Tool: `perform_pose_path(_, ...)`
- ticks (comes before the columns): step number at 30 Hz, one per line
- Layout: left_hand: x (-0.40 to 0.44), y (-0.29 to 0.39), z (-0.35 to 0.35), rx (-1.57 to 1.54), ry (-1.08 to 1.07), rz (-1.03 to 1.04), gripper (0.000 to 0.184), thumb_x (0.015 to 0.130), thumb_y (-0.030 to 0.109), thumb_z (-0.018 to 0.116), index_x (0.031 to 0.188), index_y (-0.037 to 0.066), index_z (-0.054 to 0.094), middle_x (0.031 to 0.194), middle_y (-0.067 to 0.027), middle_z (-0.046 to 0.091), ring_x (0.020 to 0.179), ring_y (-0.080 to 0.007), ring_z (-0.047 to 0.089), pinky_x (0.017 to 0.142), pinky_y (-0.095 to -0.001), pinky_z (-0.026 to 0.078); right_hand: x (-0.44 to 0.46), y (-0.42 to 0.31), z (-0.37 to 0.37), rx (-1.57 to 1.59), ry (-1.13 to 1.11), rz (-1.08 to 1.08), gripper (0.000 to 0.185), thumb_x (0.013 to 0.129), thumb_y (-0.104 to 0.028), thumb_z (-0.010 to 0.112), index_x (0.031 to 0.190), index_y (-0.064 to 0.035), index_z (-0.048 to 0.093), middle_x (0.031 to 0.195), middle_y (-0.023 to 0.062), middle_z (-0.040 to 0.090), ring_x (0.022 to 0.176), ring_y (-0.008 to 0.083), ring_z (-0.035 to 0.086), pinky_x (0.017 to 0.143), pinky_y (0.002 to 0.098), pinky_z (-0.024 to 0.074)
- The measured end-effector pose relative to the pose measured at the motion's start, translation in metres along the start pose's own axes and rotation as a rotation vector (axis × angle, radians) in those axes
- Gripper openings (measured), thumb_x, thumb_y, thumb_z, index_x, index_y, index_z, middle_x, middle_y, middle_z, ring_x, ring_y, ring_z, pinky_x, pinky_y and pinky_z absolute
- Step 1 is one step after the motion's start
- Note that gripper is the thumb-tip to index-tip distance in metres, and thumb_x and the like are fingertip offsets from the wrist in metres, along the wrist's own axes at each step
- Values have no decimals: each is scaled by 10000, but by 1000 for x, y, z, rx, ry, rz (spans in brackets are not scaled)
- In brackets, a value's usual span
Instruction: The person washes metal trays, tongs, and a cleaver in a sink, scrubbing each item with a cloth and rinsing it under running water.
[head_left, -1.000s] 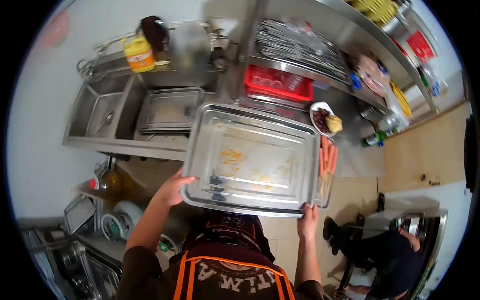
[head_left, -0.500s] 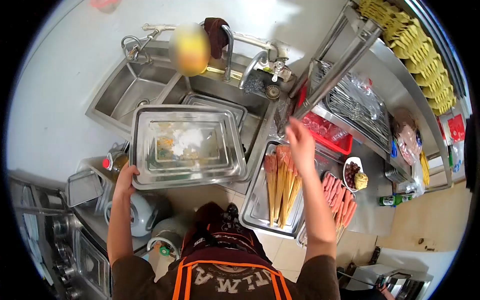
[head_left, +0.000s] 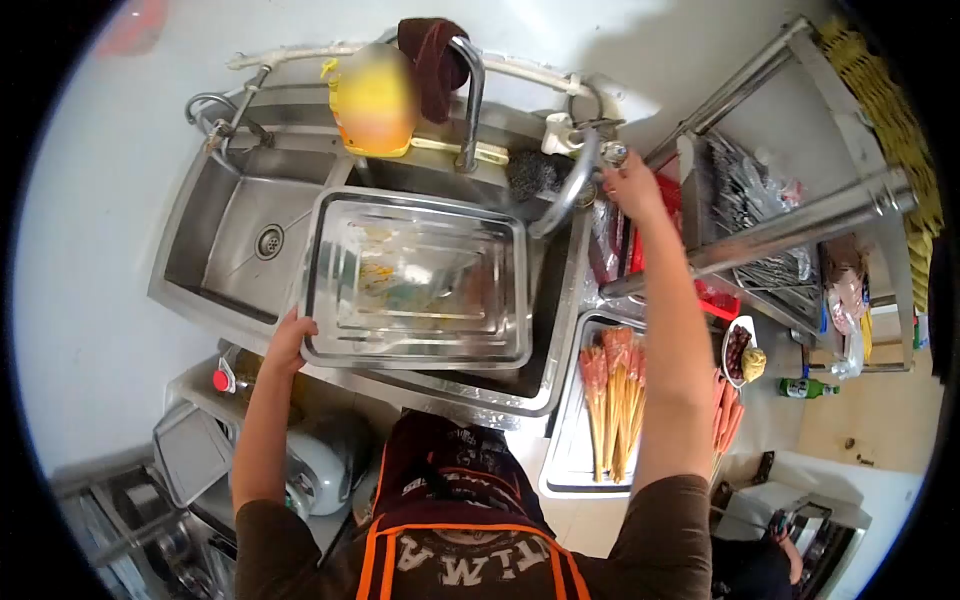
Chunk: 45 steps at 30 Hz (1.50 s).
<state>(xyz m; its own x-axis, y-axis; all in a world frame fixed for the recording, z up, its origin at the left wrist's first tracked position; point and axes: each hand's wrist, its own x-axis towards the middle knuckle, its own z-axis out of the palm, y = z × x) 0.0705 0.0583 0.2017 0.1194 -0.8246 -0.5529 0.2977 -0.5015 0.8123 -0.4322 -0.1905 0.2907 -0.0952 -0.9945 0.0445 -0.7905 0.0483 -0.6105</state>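
My left hand [head_left: 290, 342] grips the lower left corner of a metal tray [head_left: 418, 280], which has orange stains and lies over the right basin of the sink [head_left: 560, 300]. My right hand [head_left: 632, 188] is closed on the tap handle [head_left: 614, 154] at the back right of the sink. The curved spout [head_left: 575, 185] of that tap hangs just left of my fingers, above the basin. A dark scouring pad [head_left: 534, 175] sits behind the tray, near the spout.
Right of the sink, a tray [head_left: 568, 455] holds skewers [head_left: 620, 400]. Beyond are sausages [head_left: 727, 412], a white dish [head_left: 731, 371], a green bottle [head_left: 808, 388] and a metal shelf post [head_left: 780, 232]. A yellow jug [head_left: 372, 105] stands behind the sink. Another person [head_left: 750, 560] is at lower right.
The tray in my left hand has come from the counter side to over the sink. My right hand let go of its edge and moved up to the tap handle.
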Motion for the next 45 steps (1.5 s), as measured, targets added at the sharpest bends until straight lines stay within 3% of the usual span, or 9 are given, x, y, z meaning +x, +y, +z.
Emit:
perform_pose_path(11,117,-26,-17,-67,-242,-268,468,619,-26,466,1086,2,466,876,-69,555,783,-193,556,697,-306,488,-14,-37,-44,-699,-40,-296,483,820,-162,556,1265,-276,406,935,149,614,850,345,582,710,426,457)
perform_pose_path(13,124,-27,-27,-44,-197,-268,450,625,-27,468,1074,7,465,865,-65,550,773,-191,554,688,-309,485,-20,-36,-38,-601,-60,-263,464,818,-134,565,1255,-211,430,955,153,612,848,322,589,721,387,464)
perform_pose_path(17,122,-13,-35,-54,2,-257,365,646,-23,469,1008,23,473,810,-47,529,728,-179,535,657,-305,468,-86,-15,10,-19,709,-159,242,834,-93,570,1055,3,538,936,136,603,854,250,577,740,328,448)
perform_pose_path(18,119,-8,-35,-32,79,-219,320,658,-17,468,976,28,472,757,-30,508,669,-153,508,609,-284,447,-119,-24,43,419,685,172,138,849,-94,546,937,12,567,887,127,606,801,247,578,702,343,455)
perform_pose_path(20,118,0,-47,15,30,-189,315,656,-21,460,967,29,474,743,-24,502,645,-140,496,587,-277,436,-179,15,129,-48,105,164,153,803,-75,547,936,-8,584,845,166,609,805,328,583,710,385,465)
perform_pose_path(22,118,6,-54,94,-13,-143,298,639,-40,429,923,32,485,705,-10,485,595,-111,469,522,-264,405,-221,63,229,51,-58,301,365,714,-40,589,1075,-23,541,1083,199,548,1045,346,496,909,399,404)
perform_pose_path(28,106,14,-33,152,52,-164,402,621,-59,406,1005,9,501,759,-46,551,654,-168,544,572,-273,465,-225,91,284,-167,-322,529,537,672,-100,648,1174,-53,462,1226,188,461,1089,342,471,889,404,418)
perform_pose_path(38,148,-44,-4,87,-117,-171,506,660,-58,415,1160,15,449,939,-73,571,804,-201,574,705,-294,481,-195,22,176,127,90,454,244,678,-115,597,898,-8,592,787,165,606,736,301,597,657,385,456)
perform_pose_path(45,141,-68,32,204,-185,-255,545,684,-37,416,1225,22,429,1036,-84,566,936,-186,537,822,-274,419,-156,95,288,243,119,124,504,743,-265,640,1193,-100,483,1225,219,393,1096,397,409,881,445,377)
